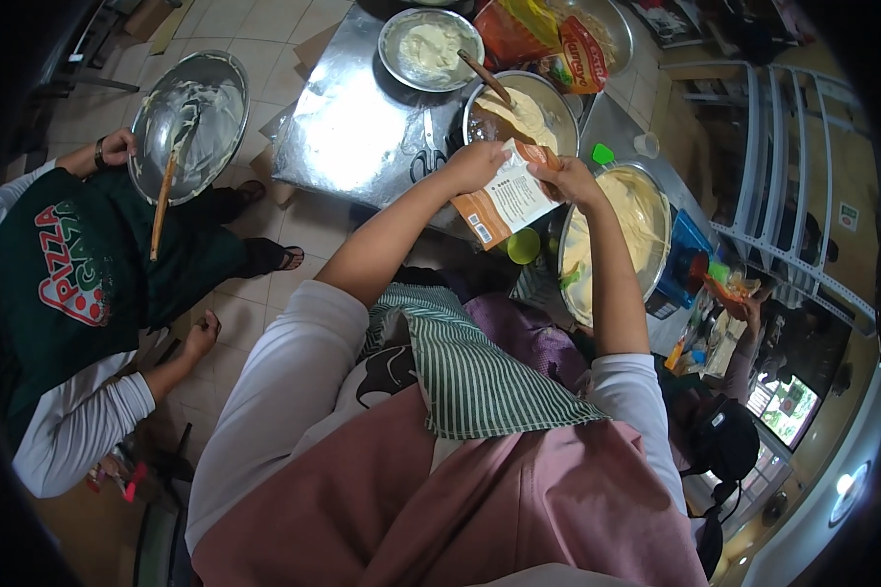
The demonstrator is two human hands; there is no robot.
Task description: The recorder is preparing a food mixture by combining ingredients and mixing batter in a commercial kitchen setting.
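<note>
Both hands grasp one packet (507, 201) above the desk (347, 127): left hand (475, 164) at its upper-left edge, right hand (568, 181) at its top-right corner. Nearby: batter bowl (521, 110), larger bowl (622, 235).

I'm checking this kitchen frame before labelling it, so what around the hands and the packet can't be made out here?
Head view only:
- Left hand and right hand grip the orange and white packet; whether its top is open is hidden by the fingers.
- Whether anything pours into the batter bowl: too small.
- Large bowl: near side hidden by the right forearm.
- Scissors: partly lost in table glare.
</note>
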